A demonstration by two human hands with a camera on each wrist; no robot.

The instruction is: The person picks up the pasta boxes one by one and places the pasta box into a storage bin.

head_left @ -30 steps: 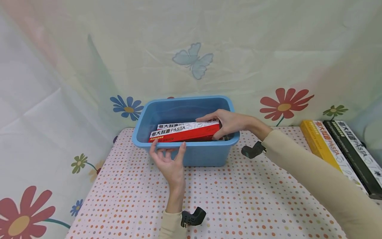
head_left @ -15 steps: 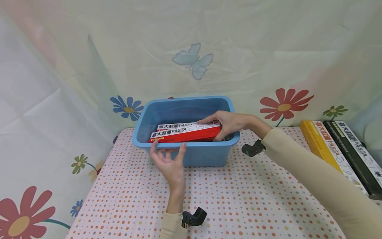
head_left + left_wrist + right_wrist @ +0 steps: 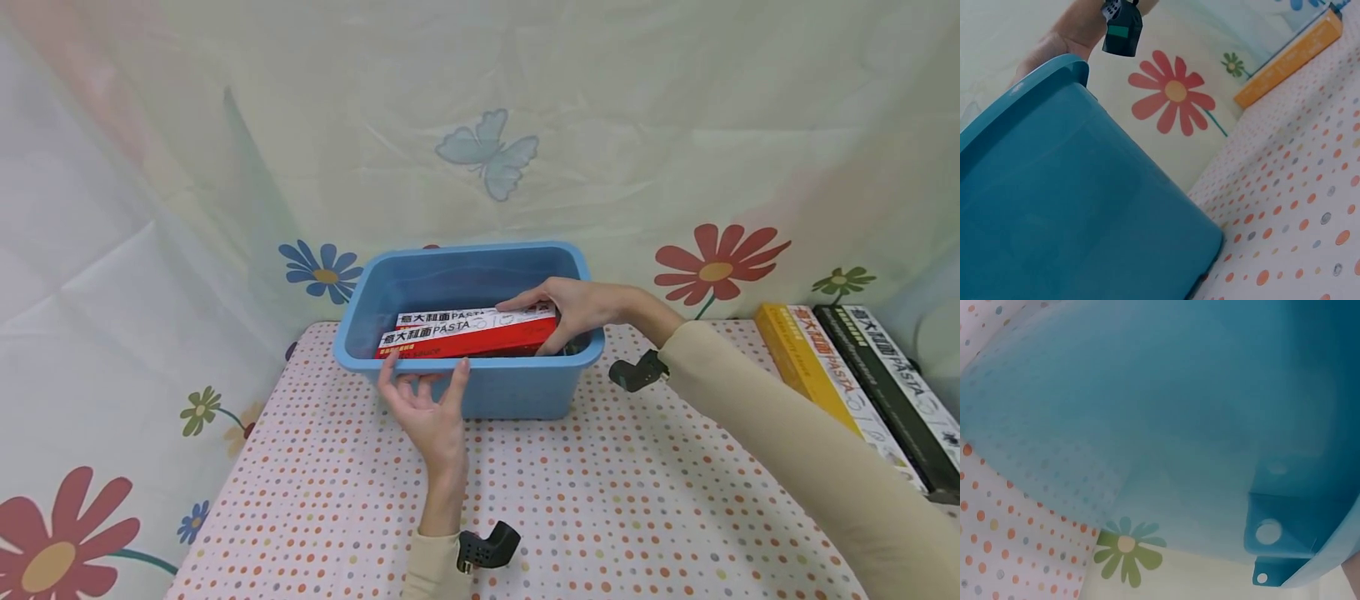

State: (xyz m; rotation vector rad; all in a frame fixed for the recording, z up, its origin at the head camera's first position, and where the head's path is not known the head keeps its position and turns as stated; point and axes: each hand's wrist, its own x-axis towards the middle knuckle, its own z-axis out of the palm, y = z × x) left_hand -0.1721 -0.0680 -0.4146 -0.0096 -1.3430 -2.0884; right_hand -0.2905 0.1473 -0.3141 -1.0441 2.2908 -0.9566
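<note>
A light blue plastic bin (image 3: 517, 392) stands on the dotted tablecloth. Inside lies a red and white pasta box (image 3: 480, 340), slightly tilted, close to the front wall. Just behind it shows the top of a second pasta box (image 3: 423, 317). My right hand (image 3: 577, 310) reaches in over the right end and grips the front box, thumb on the near side and fingers across the top. At the front rim, my left hand (image 3: 427, 417) holds the bin, with the fingertips at the lip. The left wrist view shows the bin's outer wall (image 3: 1085, 187); neither wrist view shows the pasta boxes.
On the right side of the table, a yellow pasta box (image 3: 813, 367) and a black pasta box (image 3: 881, 383) lie side by side. A flower-printed curtain (image 3: 637, 167) hangs behind the bin. Small black wrist cameras (image 3: 487, 546) sit on both arms.
The front pasta box has sunk slightly in the bin and shifted a little right, with my right hand moving along with it. My left hand has stayed at the rim.
</note>
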